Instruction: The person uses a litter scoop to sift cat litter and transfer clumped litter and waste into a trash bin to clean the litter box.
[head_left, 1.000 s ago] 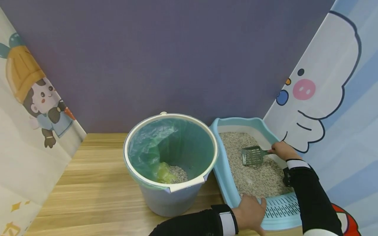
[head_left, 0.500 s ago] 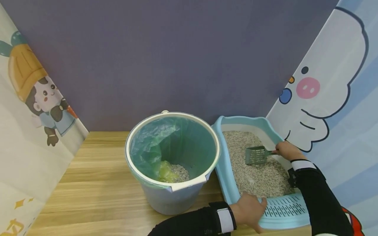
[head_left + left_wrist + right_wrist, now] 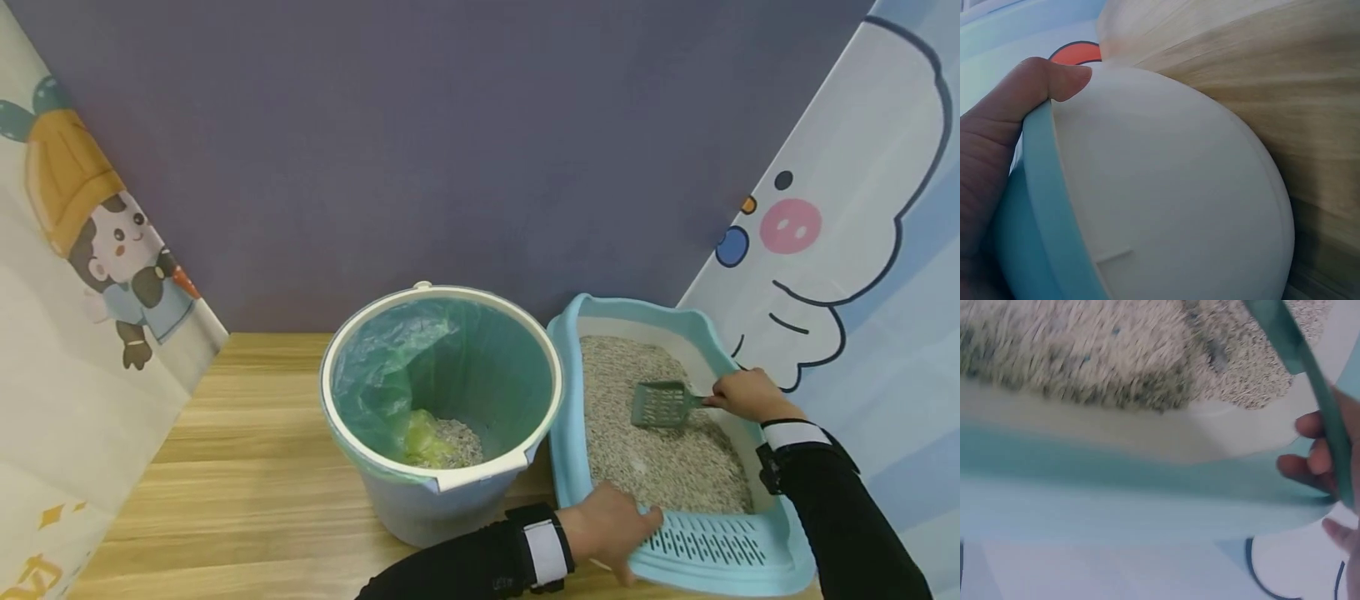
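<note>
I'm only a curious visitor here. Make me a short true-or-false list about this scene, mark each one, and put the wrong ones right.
1. The right hand holds a green scoop. True.
2. A green bag lines the bucket. True.
3. The left hand is inside the bucket. False: it holds the near edge of the blue tray.
4. In the head view, the bucket stands to the right of the tray. False: it stands to the left.
5. The tray holds grainy litter. True.
6. The scoop has a solid head. False: its head is slotted.
</note>
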`<control>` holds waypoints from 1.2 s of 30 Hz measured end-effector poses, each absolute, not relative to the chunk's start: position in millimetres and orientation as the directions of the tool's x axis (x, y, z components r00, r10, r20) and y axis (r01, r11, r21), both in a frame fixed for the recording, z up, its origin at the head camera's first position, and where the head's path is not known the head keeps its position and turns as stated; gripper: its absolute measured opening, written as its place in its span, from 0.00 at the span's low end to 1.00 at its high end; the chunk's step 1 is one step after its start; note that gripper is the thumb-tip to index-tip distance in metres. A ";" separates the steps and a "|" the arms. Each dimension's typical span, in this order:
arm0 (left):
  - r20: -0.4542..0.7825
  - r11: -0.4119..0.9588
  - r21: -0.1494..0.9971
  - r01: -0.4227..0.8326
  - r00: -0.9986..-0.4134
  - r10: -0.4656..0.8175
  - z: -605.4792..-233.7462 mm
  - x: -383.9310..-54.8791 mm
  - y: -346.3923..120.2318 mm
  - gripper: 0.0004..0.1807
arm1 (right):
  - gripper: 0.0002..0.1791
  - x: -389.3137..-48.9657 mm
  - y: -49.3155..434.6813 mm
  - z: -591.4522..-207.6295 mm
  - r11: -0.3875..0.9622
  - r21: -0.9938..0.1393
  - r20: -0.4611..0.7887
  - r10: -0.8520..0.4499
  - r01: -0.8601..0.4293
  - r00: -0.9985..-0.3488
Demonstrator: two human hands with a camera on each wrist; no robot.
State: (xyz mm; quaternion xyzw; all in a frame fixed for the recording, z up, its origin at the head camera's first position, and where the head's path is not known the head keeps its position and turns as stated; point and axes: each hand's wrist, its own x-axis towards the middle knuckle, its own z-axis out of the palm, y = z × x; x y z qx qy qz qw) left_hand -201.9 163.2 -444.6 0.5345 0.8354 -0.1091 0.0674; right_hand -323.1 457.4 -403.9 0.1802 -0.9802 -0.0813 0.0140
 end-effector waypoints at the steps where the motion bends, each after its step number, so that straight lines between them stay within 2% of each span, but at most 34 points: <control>1: -0.230 0.402 -0.112 0.909 -0.418 0.879 -444.3 -201.8 162.4 0.48 | 0.18 -320.7 459.7 -405.2 0.913 0.175 0.001 -0.375 -0.369 -0.927; 5: -0.228 0.401 -0.120 0.908 -0.419 0.879 -441.9 -202.6 159.9 0.47 | 0.18 -312.5 466.8 -409.3 0.910 0.133 -0.011 -0.394 -0.391 -0.919; 12: -0.201 0.469 -0.104 0.877 -0.480 0.854 -437.8 -208.6 154.7 0.45 | 0.16 -307.5 466.3 -408.3 0.931 0.046 -0.032 -0.361 -0.362 -0.932; 18: -0.244 0.504 -0.105 0.857 -0.514 0.822 -438.0 -211.5 151.8 0.46 | 0.18 -295.6 467.5 -412.2 0.945 0.011 -0.057 -0.325 -0.326 -0.944; 26: -0.195 0.546 -0.164 0.821 -0.570 0.798 -437.2 -210.7 146.1 0.28 | 0.16 -285.2 467.1 -416.0 0.963 -0.022 -0.090 -0.270 -0.270 -0.959; 36: -0.194 0.637 -0.185 0.749 -0.663 0.723 -433.1 -210.9 141.8 0.26 | 0.16 -268.6 462.2 -412.7 0.973 -0.036 -0.094 -0.229 -0.227 -0.969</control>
